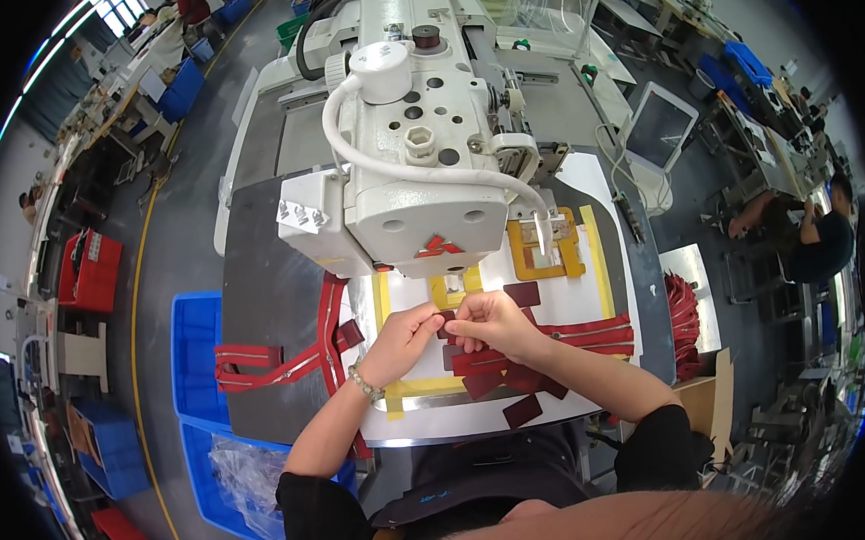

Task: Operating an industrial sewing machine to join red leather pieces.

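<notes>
Nearest you, one loose burgundy piece (524,411) lies on the front of the white sheet (389,433) covering part of the grey table (265,412). Just beyond, your two hands meet at one small dark red patch (445,319), held above the sheet in front of the machine head. Your left hand (404,343), one beaded bracelet (364,382) at its wrist, pinches the patch between thumb and forefinger; your right hand (494,328) curls at its edge, fingertips drawn together, though you cannot tell from here whether they grip it. At least four more burgundy pieces surround your right hand, some overlapping, their exact count hidden. Red zipper strips (590,336) lie to both sides, at least two at your left. Past your hands sit one yellow frame (519,252) and one white sewing machine (430,212). One red bundle (683,327) rests at far right, two blue bins (196,333) stand left, and one screen (663,123) rises behind, right. Farther off, one co-worker (822,245) sits at right.
</notes>
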`<action>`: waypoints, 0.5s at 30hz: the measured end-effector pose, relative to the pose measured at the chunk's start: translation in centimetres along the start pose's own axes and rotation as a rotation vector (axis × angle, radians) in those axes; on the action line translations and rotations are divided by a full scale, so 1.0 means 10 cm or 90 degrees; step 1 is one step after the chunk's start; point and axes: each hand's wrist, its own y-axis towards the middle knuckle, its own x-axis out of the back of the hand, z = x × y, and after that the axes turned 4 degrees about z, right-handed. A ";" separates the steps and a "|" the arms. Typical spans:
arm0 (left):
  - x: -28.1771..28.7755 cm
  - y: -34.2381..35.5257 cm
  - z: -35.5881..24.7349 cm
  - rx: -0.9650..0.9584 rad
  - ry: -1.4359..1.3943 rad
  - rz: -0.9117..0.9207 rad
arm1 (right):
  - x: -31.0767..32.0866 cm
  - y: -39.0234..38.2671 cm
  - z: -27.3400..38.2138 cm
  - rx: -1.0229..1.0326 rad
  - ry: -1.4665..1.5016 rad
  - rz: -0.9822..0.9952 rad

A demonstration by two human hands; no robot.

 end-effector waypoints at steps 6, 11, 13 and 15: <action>0.02 0.06 0.04 0.030 0.019 -0.007 | 0.16 0.07 0.07 -0.006 -0.047 0.061; -0.02 0.11 0.02 0.037 0.067 -0.046 | 0.38 0.27 0.09 -0.001 -0.065 0.053; -0.04 0.10 0.02 0.033 0.162 -0.074 | 0.45 0.38 0.08 -0.056 -0.078 -0.018; -0.07 0.10 0.03 -0.131 0.353 -0.162 | 0.49 0.45 0.07 -0.032 -0.081 -0.014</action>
